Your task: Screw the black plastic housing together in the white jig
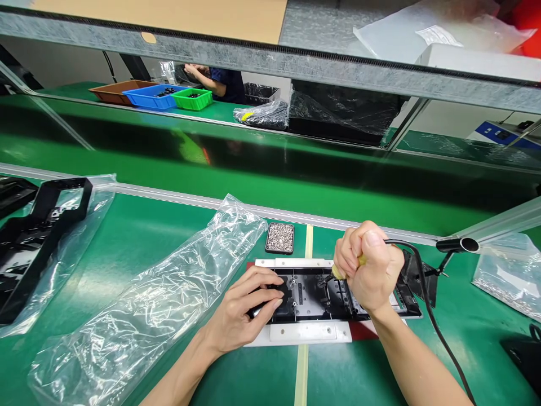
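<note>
Head view: black panel (311,309) lies at twelve o'clock, long axis nine to three. My left hand (249,304), nearer, touches its nine-o'clock end, grip I cannot tell; my right hand (368,265) clenches a corded tool (337,272) over it.

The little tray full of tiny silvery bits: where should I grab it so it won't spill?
I'd pinch the left and right rims of the tray, coming from above. It lies flat and looks shallow, with a raised edge. The near side faces a white rail and the clear bag ends beside its left rim, so avoid that. Keep it level: it's loaded.
</note>
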### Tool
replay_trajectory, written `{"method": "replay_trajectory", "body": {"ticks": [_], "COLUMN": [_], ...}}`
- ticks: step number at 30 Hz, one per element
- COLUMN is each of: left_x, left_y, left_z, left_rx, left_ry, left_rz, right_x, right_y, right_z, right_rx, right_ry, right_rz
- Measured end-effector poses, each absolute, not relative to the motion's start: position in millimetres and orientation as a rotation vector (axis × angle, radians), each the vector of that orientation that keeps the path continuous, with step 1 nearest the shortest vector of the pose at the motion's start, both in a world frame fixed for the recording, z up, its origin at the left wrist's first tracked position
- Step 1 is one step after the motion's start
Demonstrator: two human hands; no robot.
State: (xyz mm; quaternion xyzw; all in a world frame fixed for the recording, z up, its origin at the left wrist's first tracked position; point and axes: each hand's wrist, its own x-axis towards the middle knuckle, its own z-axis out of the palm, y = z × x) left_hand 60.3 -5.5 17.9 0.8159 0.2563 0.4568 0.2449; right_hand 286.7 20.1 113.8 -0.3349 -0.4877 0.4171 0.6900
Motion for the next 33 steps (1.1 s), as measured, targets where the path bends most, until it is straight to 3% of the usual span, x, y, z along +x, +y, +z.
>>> {"method": "replay_trajectory", "body": {"ticks": [33], "left_x": [60.3], "left_y": [-5.9], "left_z": [18.5], "left_rx": [2.228], "left_ry": [0.702], "left_rz": [1.237], "right_x": [286.5], "right_y": [19.5], "right_z": [116.1], "right_rx": [-0.746], "right_ry": [-1.075], "right_rz": [0.948]}}
